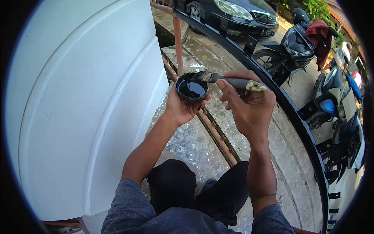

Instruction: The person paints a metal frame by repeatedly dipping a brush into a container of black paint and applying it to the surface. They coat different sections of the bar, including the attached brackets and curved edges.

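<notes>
My left hand (181,104) holds a small round cup (191,89) of dark, glossy liquid from below, its fingers wrapped round the base. Dark smears mark the fingertips. My right hand (249,103) grips a paintbrush (232,81) by its handle, thumb on top. The brush lies nearly level, its dark, wet bristles at the right rim of the cup. Pale dried paint shows on the ferrule and on the handle's end.
A black metal rail (290,91) with short tabs curves down the right side. White panelled wall (78,97) fills the left. A reddish post (177,43) stands beyond the cup. Outside are a dark car (237,17) and several motorcycles (298,45).
</notes>
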Demonstrator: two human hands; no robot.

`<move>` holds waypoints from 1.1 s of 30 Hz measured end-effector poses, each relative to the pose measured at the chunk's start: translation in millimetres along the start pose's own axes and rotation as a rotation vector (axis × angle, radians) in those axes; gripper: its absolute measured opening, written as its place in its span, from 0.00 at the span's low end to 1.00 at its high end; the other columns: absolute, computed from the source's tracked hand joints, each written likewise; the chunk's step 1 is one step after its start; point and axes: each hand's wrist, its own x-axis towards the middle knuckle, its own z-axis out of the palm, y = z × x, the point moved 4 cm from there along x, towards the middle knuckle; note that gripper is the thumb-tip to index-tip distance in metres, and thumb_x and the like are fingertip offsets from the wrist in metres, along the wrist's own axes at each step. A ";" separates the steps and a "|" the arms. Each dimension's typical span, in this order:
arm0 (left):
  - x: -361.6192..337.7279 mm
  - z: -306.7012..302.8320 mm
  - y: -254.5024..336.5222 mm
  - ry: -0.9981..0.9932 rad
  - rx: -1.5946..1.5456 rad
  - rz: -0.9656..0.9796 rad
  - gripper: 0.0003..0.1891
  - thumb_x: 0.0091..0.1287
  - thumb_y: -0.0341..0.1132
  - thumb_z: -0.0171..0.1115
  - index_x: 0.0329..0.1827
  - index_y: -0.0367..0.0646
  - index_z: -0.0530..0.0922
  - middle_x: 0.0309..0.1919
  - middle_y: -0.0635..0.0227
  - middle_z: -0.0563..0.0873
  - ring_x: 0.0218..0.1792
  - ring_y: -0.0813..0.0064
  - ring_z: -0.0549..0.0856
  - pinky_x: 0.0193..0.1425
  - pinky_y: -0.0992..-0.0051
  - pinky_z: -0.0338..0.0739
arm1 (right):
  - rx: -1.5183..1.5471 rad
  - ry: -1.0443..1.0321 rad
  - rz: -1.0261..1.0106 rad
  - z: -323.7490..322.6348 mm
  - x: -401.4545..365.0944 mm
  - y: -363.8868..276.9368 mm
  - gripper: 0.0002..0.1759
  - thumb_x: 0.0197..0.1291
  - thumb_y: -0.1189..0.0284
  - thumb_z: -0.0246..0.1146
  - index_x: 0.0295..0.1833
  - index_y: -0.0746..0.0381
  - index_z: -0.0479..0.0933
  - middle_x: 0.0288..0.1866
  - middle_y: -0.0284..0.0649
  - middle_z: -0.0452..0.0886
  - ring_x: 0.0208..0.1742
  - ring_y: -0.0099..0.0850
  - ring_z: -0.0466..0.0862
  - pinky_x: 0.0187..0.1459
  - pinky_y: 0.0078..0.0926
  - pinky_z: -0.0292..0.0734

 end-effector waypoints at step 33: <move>45.5 -22.0 37.3 0.086 0.065 0.130 0.36 0.74 0.61 0.29 0.62 0.36 0.71 0.44 0.53 0.85 0.39 0.58 0.89 0.37 0.71 0.91 | -0.236 -0.109 0.144 55.3 67.4 66.0 0.07 0.60 0.76 0.69 0.39 0.70 0.81 0.26 0.40 0.84 0.26 0.20 0.83 0.26 0.17 0.75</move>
